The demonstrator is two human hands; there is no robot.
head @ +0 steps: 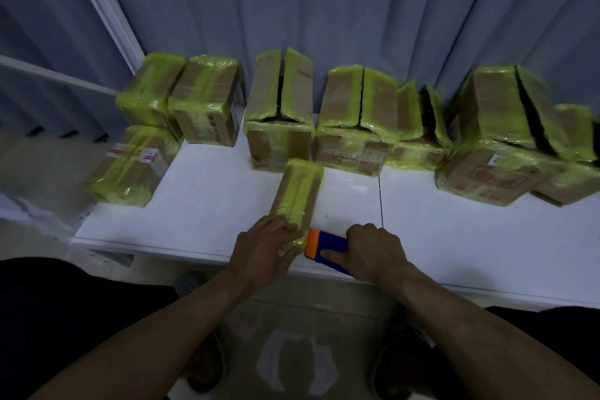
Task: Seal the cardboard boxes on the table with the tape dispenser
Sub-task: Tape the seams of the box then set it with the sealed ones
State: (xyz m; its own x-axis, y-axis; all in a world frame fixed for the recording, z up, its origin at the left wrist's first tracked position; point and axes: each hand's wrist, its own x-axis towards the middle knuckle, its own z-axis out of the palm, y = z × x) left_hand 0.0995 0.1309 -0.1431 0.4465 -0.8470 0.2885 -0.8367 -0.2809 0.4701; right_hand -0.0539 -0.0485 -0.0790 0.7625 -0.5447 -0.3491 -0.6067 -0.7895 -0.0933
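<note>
The box [297, 191], striped with yellow-green tape, lies lengthwise near the front edge of the white table [454, 237]. The left hand [263, 253] holds its near end, fingers curled over the top. Touching the box's near right corner is the blue and orange dispenser [324, 248], gripped by the right hand [376, 253]. Other boxes [279, 114], several with open flaps, line the back against a grey curtain [324, 10].

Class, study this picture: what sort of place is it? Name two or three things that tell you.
Probably an indoor parcel-packing spot. Many cardboard boxes wrapped in yellow-green tape stand on a white table, the right hand grips a tape dispenser beside a small box, and a grey curtain hangs behind.
</note>
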